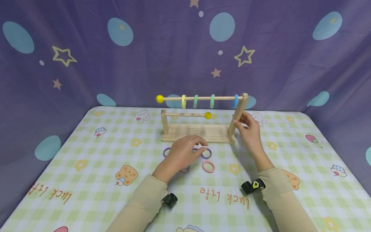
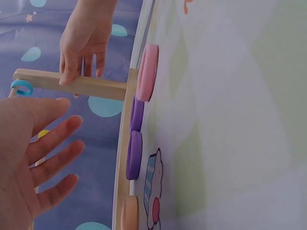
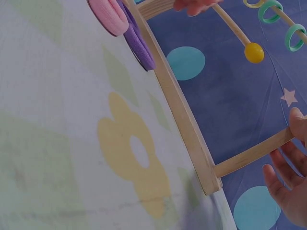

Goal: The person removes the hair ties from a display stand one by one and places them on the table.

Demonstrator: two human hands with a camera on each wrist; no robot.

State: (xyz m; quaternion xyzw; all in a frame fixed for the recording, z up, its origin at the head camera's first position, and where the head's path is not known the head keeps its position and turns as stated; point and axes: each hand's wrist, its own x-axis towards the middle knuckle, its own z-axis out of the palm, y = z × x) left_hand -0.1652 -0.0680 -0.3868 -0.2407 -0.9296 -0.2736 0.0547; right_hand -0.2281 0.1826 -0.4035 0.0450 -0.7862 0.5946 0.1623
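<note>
A wooden rack [image 1: 200,129] with two rods on posts stands on the table. On its upper rod hang a yellow hair tie [image 1: 184,101], two green hair ties [image 1: 212,101] and a blue hair tie [image 1: 235,101] close to the tall post [image 1: 238,116]. My right hand [image 1: 250,132] holds that post between thumb and fingers. In front of the rack, my left hand [image 1: 185,153] hovers over the table, fingers spread and holding nothing. Near it lie purple hair ties [image 1: 206,153], partly hidden by the hand, and a pink hair tie [image 1: 208,167]. An orange hair tie [image 2: 129,213] shows in the left wrist view.
The lower rod [image 1: 185,114] carries no hair ties and ends in a yellow ball [image 1: 208,115]. Another yellow ball [image 1: 159,99] caps the upper rod's left end. A checked cloth [image 1: 95,193] covers the table; a purple curtain [image 1: 174,64] hangs behind.
</note>
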